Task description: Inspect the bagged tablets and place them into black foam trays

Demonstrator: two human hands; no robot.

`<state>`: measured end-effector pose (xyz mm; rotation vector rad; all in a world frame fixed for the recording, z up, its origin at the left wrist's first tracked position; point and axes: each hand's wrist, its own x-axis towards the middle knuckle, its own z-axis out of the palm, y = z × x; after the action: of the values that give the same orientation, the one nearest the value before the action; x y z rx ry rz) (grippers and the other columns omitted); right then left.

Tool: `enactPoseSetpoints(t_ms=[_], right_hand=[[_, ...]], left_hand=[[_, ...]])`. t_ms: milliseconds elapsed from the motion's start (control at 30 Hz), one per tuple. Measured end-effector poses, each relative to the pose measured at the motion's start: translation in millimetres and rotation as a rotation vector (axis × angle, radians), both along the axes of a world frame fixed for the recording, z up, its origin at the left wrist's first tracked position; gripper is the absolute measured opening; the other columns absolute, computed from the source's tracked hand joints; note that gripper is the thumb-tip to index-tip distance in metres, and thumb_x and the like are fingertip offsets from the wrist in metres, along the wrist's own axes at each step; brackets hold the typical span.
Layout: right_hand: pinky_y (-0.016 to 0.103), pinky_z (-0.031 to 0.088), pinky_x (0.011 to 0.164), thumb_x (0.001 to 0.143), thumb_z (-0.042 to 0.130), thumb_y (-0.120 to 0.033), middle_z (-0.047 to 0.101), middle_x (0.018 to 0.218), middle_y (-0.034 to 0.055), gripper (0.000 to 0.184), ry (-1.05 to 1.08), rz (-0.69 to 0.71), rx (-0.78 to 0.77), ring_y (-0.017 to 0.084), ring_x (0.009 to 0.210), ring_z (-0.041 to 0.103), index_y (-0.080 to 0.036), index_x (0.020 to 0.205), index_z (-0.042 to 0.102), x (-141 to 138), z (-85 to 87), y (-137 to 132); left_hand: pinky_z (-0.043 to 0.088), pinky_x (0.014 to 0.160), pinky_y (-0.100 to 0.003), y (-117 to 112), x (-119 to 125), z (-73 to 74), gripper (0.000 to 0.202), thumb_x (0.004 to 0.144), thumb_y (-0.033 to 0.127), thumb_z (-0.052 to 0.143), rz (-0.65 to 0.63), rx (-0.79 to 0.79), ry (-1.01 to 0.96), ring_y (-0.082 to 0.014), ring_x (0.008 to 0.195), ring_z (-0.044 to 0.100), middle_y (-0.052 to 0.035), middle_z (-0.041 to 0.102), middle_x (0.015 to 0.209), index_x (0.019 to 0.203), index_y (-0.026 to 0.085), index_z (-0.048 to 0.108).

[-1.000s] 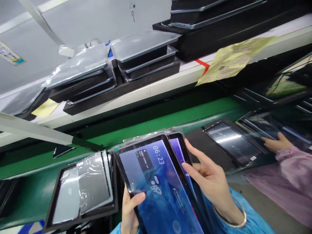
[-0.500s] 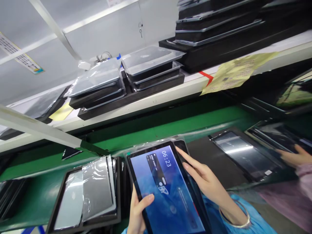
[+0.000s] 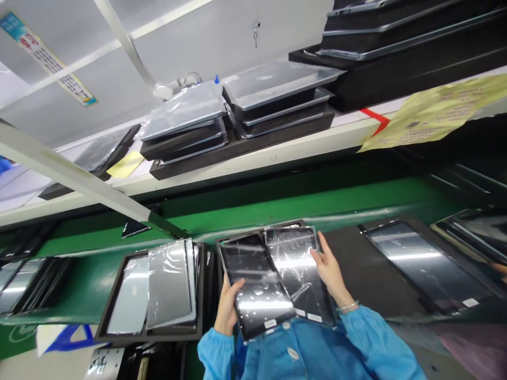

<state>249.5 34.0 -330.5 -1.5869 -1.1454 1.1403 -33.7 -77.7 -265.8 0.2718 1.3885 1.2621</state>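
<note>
My left hand (image 3: 227, 306) is closed on the left edge of a dark-screened tablet (image 3: 255, 285), its thumb over the front. My right hand (image 3: 330, 272) grips the right side of a second tablet (image 3: 295, 256), which is wrapped in clear, wrinkled film. The two tablets lie close together, the left one overlapping the inner edge of the right one. Both screens are dark, with light glaring off them, and small white labels sit at their lower ends. Fingers behind the tablets are hidden.
To the left, a black foam tray (image 3: 158, 336) holds film-wrapped tablets (image 3: 168, 285). On the right lies another tablet (image 3: 420, 258) on black foam. Above runs a white shelf (image 3: 261, 158) with stacked tablets; a slanted white post (image 3: 75, 171) crosses the left. A co-worker's hand (image 3: 501, 268) shows at the right edge.
A lit tablet screen with a clock was in front before; now two dark tablets are spread side by side, one per hand. The scene has shifted right in view.
</note>
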Motion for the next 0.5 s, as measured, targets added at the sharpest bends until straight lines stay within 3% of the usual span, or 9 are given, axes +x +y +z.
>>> enactPoseSetpoints(t_ms=[67, 167, 233, 333, 400, 500], right_hand=[[0.032, 0.045, 0.055, 0.089, 0.065, -0.06, 0.042, 0.05, -0.0116, 0.085, -0.059, -0.041, -0.02, 0.015, 0.044, 0.041, -0.015, 0.157, 0.044, 20, -18.3, 11], [0.033, 0.052, 0.063, 0.097, 0.064, -0.054, 0.059, 0.067, -0.0058, 0.055, -0.064, -0.037, -0.055, 0.014, 0.054, 0.054, -0.017, 0.137, 0.061, 38, -41.4, 23], [0.036, 0.058, 0.071, 0.102, 0.061, -0.05, 0.069, 0.09, 0.0013, 0.044, -0.026, -0.011, -0.072, 0.016, 0.07, 0.065, -0.017, 0.131, 0.062, 39, -55.8, 27], [0.041, 0.061, 0.082, 0.103, 0.062, -0.044, 0.069, 0.116, 0.0076, 0.038, 0.002, 0.034, -0.072, 0.021, 0.093, 0.07, -0.018, 0.13, 0.062, 30, -74.6, 34], [0.044, 0.06, 0.088, 0.101, 0.066, -0.04, 0.067, 0.125, 0.0085, 0.034, -0.014, 0.061, -0.06, 0.024, 0.103, 0.069, -0.018, 0.128, 0.064, 25, -83.8, 42], [0.044, 0.06, 0.089, 0.1, 0.068, -0.038, 0.068, 0.122, 0.0074, 0.032, -0.06, 0.055, -0.05, 0.024, 0.103, 0.069, -0.018, 0.125, 0.066, 20, -92.8, 52]], left_hand=[[0.058, 0.096, -0.04, -2, -21, -17.8, 0.077, 0.065, 0.034, 0.092, -0.008, -0.032, 0.06, -0.0309, 0.105, 0.077, -0.0089, 0.081, 0.107, 0.135, 0.023, 0.062], [0.058, 0.093, -0.045, 1, -44, -35.8, 0.071, 0.065, 0.046, 0.093, -0.022, -0.067, 0.132, -0.0344, 0.099, 0.078, -0.0128, 0.081, 0.1, 0.125, 0.018, 0.067], [0.057, 0.095, -0.045, 10, -52, -45.7, 0.069, 0.065, 0.054, 0.091, -0.039, -0.066, 0.209, -0.0354, 0.103, 0.076, -0.0154, 0.08, 0.103, 0.118, 0.015, 0.069], [0.05, 0.106, -0.043, 34, -59, -61.1, 0.068, 0.063, 0.056, 0.091, -0.082, -0.031, 0.357, -0.0354, 0.117, 0.07, -0.0166, 0.077, 0.114, 0.113, 0.014, 0.07], [0.043, 0.114, -0.043, 52, -61, -70.6, 0.063, 0.065, 0.051, 0.091, -0.098, -0.013, 0.47, -0.0349, 0.128, 0.063, -0.0155, 0.074, 0.121, 0.111, 0.015, 0.069], [0.033, 0.121, -0.052, 70, -62, -80.1, 0.051, 0.073, 0.045, 0.086, -0.092, -0.016, 0.626, -0.0357, 0.142, 0.049, -0.0149, 0.064, 0.134, 0.11, 0.017, 0.065]])
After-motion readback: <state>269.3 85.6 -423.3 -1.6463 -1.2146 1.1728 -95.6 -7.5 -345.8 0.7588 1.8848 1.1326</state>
